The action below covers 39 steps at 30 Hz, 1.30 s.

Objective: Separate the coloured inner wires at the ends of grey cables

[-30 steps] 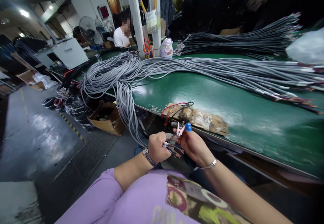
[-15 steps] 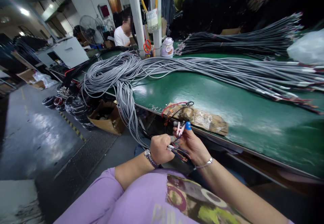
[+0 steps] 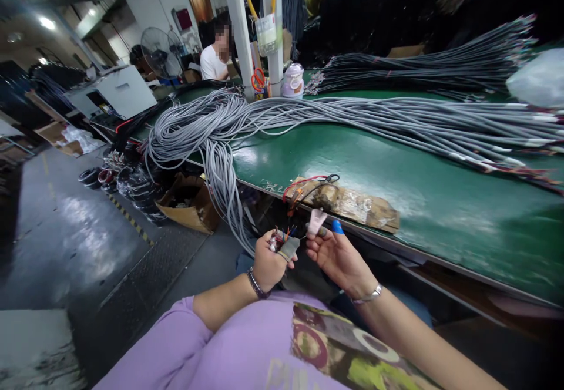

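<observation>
My left hand (image 3: 269,265) is closed on the end of a grey cable, whose coloured wires fan out near a flat grey piece (image 3: 289,249) at my fingers. To its right, my right hand (image 3: 337,255) has its thumb, with a blue cover (image 3: 337,227), raised and apart. A pale pink clip (image 3: 316,222) is at the fingertips of that hand, beside the table edge. Just beyond lies a wooden board (image 3: 363,207) with red and black leads on it. Long grey cables (image 3: 222,181) hang over the edge towards my left hand.
Bundled grey cables (image 3: 352,111) stretch across the green table (image 3: 282,158). Behind them are black cables (image 3: 418,67), a lilac container (image 3: 293,81) and a post (image 3: 274,37). A cardboard box (image 3: 189,205) stands on the floor at left. A person (image 3: 214,55) sits in the background.
My left hand has turned and moved slightly left, and the wires now point upward with the flat grey piece exposed. My right hand has shifted right, away from the wires, with the clip turned.
</observation>
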Each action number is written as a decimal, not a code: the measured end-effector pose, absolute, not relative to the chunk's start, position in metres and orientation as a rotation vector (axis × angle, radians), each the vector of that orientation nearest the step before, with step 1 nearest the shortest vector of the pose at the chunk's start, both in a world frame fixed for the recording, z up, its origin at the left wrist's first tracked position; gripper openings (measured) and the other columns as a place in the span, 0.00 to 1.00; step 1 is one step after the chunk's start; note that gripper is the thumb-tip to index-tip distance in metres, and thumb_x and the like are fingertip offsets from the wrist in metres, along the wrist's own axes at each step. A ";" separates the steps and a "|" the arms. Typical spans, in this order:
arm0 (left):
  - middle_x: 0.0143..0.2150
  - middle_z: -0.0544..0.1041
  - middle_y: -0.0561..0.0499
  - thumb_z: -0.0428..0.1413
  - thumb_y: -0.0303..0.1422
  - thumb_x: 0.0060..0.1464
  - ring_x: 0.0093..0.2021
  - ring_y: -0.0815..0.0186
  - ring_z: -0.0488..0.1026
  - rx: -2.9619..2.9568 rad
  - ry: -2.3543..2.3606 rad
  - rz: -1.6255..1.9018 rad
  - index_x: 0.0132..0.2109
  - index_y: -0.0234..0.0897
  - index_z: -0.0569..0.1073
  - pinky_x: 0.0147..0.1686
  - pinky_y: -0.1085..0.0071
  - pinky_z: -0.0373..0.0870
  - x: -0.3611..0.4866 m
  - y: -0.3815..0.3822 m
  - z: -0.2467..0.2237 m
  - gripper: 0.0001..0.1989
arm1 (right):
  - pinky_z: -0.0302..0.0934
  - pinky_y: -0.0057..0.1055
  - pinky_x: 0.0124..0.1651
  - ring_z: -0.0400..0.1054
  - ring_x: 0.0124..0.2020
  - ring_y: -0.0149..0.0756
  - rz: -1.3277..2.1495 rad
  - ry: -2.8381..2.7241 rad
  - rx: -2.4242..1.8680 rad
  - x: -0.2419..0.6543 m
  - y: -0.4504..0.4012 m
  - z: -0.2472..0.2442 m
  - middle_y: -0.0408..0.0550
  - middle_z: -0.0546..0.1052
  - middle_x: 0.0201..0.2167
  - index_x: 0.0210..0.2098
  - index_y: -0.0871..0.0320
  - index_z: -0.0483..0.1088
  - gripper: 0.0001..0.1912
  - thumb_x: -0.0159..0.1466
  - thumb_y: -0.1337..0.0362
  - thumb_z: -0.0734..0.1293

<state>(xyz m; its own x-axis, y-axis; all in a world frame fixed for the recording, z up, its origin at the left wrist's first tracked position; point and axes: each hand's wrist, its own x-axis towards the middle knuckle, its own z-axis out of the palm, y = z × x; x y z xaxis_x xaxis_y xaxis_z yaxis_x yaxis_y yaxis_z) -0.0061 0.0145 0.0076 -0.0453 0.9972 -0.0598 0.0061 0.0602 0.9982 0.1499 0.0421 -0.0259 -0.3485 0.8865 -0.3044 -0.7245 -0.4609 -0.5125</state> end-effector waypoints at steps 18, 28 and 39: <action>0.30 0.79 0.45 0.62 0.49 0.45 0.31 0.64 0.77 0.898 0.793 1.157 0.35 0.31 0.74 0.30 0.72 0.70 0.004 0.029 -0.004 0.22 | 0.60 0.28 0.29 0.63 0.24 0.29 1.782 -0.760 -0.960 0.163 0.034 -0.018 0.44 0.74 0.24 0.30 0.58 0.75 0.12 0.47 0.62 0.76; 0.28 0.76 0.49 0.61 0.47 0.45 0.19 0.71 0.71 0.830 0.827 0.892 0.42 0.31 0.72 0.14 0.80 0.49 -0.006 0.026 -0.001 0.24 | 0.61 0.32 0.27 0.66 0.26 0.39 1.210 -1.297 -1.517 0.218 0.021 -0.008 0.46 0.77 0.24 0.29 0.54 0.77 0.14 0.47 0.53 0.73; 0.25 0.72 0.55 0.59 0.30 0.48 0.17 0.73 0.67 1.223 0.823 0.464 0.42 0.35 0.69 0.20 0.75 0.66 0.003 0.002 -0.004 0.13 | 0.65 0.32 0.31 0.69 0.28 0.39 1.249 -1.543 -1.171 0.170 -0.007 0.024 0.47 0.77 0.27 0.32 0.53 0.75 0.12 0.54 0.52 0.71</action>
<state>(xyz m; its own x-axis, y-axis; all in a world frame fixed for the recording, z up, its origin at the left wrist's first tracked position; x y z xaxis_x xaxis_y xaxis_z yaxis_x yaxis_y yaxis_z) 0.0027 0.0023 -0.0039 0.6360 0.7106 -0.3010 0.1107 0.3020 0.9468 0.1696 -0.0074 0.0243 -0.2390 0.9703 0.0373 0.1655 0.0785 -0.9831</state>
